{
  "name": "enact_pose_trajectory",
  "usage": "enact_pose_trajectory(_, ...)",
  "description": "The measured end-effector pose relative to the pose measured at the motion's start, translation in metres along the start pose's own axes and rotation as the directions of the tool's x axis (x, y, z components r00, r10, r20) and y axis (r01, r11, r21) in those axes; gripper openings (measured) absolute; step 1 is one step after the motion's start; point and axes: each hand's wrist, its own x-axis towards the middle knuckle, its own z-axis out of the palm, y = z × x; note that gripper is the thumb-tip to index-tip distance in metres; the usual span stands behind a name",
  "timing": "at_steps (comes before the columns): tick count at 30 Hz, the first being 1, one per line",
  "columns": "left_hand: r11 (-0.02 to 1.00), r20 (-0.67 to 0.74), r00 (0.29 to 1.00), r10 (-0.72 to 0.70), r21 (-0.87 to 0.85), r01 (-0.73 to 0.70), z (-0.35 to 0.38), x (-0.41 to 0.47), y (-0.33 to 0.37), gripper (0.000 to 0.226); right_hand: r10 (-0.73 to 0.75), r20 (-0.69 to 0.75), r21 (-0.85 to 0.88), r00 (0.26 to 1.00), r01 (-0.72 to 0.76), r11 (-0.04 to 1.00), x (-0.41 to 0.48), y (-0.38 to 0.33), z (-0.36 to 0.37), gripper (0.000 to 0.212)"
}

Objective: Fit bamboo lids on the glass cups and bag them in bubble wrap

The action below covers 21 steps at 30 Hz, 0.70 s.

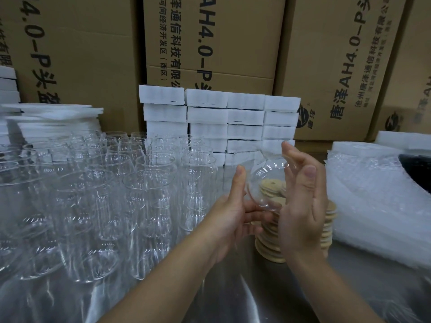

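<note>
A clear glass cup [268, 183] is tilted between both hands, its base toward me. My left hand [233, 213] cups it from the left and below. My right hand [300, 203] presses its right side with fingers stretched upward. Behind and under the hands, stacks of round bamboo lids [270, 243] with centre holes stand on the steel table; some lids show through the glass. Several empty glass cups [112, 190] crowd the left half of the table. A pile of bubble wrap bags [373, 206] lies at the right.
White foam-wrapped boxes [217, 117] are stacked at the back centre, and flat foam sheets [53, 117] sit at the back left. Large printed cardboard cartons [210, 43] form a wall behind. A dark object [417, 169] rests on the bubble wrap at far right.
</note>
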Motion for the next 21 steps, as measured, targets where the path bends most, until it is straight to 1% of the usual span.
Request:
enact_pose_trajectory(3, 0.996, -0.088, 0.993, 0.080, 0.033, -0.077, 0.0022, -0.0017, 0.0001, 0.062, 0.037, 0.043, 0.121, 0.998, -0.042, 0.992, -0.0021, -0.0006, -0.0035, 0.035)
enact_pose_trajectory(4, 0.994, -0.107, 0.988, 0.109, 0.032, -0.107, 0.0025, -0.0021, 0.0012, 0.052, 0.047, 0.062, 0.127, 0.997, -0.055, 0.990, -0.0026, -0.0010, -0.0043, 0.039)
enact_pose_trajectory(5, 0.991, -0.123, 0.983, 0.135, 0.020, -0.134, 0.0028, -0.0029, 0.0030, 0.048, 0.052, 0.079, 0.116, 0.996, -0.061, 0.991, -0.0031, -0.0016, -0.0041, 0.044)
enact_pose_trajectory(6, 0.987, -0.134, 0.978, 0.161, 0.009, -0.162, 0.0028, -0.0031, 0.0046, 0.051, 0.051, 0.094, 0.100, 0.994, -0.060, 0.993, -0.0037, -0.0024, -0.0032, 0.050)
enact_pose_trajectory(8, 0.977, -0.142, 0.967, 0.211, 0.007, -0.213, 0.0037, -0.0033, 0.0065, 0.063, 0.044, 0.118, 0.074, 0.992, -0.053, 0.996, -0.0056, -0.0038, -0.0004, 0.059)
enact_pose_trajectory(13, 0.964, -0.108, 0.960, 0.260, -0.031, -0.265, 0.0085, -0.0073, 0.0059, 0.086, 0.055, 0.164, 0.031, 0.985, -0.061, 0.998, -0.0079, -0.0045, 0.0013, 0.059)
enact_pose_trajectory(15, 0.954, -0.093, 0.952, 0.293, -0.034, -0.297, 0.0082, -0.0095, 0.0056, 0.084, 0.049, 0.195, 0.004, 0.980, -0.051, 0.999, -0.0081, -0.0039, 0.0026, 0.063)
enact_pose_trajectory(17, 0.942, -0.078, 0.944, 0.319, -0.081, -0.325, 0.0062, -0.0093, 0.0047, 0.081, 0.044, 0.208, -0.002, 0.977, -0.045, 0.999, -0.0077, -0.0040, 0.0029, 0.062)
enact_pose_trajectory(19, 0.936, -0.053, 0.940, 0.338, -0.089, -0.341, 0.0045, -0.0081, 0.0042, 0.081, 0.045, 0.202, 0.032, 0.978, -0.053, 0.998, -0.0064, -0.0046, 0.0018, 0.060)
enact_pose_trajectory(21, 0.928, -0.048, 0.929, 0.367, -0.049, -0.369, 0.0037, -0.0080, 0.0037, 0.082, 0.051, 0.184, 0.079, 0.982, -0.067, 0.995, -0.0044, -0.0056, 0.0006, 0.058)
